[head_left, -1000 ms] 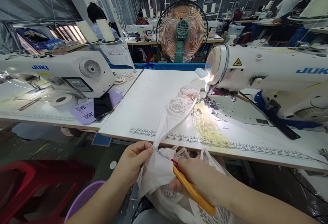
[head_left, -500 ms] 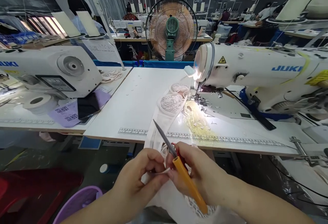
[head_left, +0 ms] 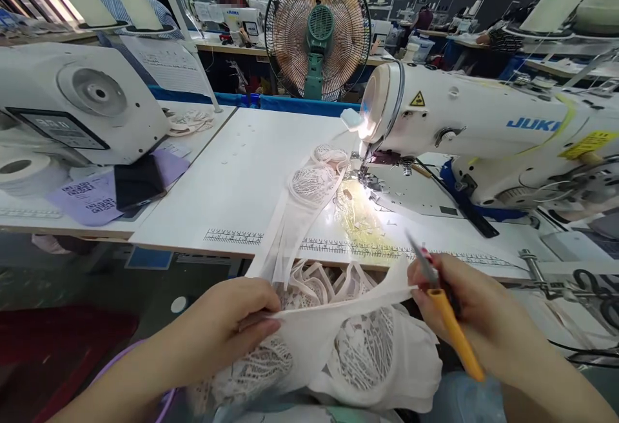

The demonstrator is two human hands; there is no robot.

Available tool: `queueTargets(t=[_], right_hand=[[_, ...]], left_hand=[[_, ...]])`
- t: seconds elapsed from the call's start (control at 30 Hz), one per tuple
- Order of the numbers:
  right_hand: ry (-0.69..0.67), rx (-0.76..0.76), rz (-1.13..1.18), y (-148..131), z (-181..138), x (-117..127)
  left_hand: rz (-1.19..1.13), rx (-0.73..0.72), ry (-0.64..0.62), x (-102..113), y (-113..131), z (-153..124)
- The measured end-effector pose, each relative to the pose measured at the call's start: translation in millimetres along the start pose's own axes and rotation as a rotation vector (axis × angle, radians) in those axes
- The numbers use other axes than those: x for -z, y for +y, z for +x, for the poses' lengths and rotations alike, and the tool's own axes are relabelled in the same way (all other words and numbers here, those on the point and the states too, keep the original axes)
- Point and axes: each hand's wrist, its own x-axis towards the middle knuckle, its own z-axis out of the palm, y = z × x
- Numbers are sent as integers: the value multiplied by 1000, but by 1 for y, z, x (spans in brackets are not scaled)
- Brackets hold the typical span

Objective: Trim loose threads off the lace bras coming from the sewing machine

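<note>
A pale lace bra (head_left: 363, 345) hangs below the table edge, its band stretched between my two hands. My left hand (head_left: 242, 312) is closed, thumb and fingers pinching the band's left part. At the right end of the band, my right hand (head_left: 464, 300) grips the fabric between thumb and fingertips. That same hand also holds orange-handled scissors (head_left: 452, 329), their blade pointing up and to the left. More joined bra pieces (head_left: 312, 184) run from the table down to my hands. Under the needle area lies yellowish lace-like material (head_left: 358, 213).
A white sewing machine (head_left: 464, 120) stands at the right of the table (head_left: 232, 171). Another machine (head_left: 87, 100) is at left, near a phone (head_left: 139, 181) on purple paper. A large fan (head_left: 319, 29) stands behind. A purple bin (head_left: 167, 403) is low at left.
My hands were close together at the fabric; now they are far apart, the right one moved right with the scissors. The band is pulled out and the lace cups show. The view has shifted.
</note>
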Motion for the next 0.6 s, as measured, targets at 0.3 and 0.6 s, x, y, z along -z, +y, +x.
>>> queueTargets(t=[0.3, 0.6], right_hand=[[-249, 86, 250, -38, 12, -37], [-265, 14, 371, -31, 12, -44]], left_hand=[[170, -234, -3, 0, 52, 24], [277, -153, -54, 23, 37, 19]])
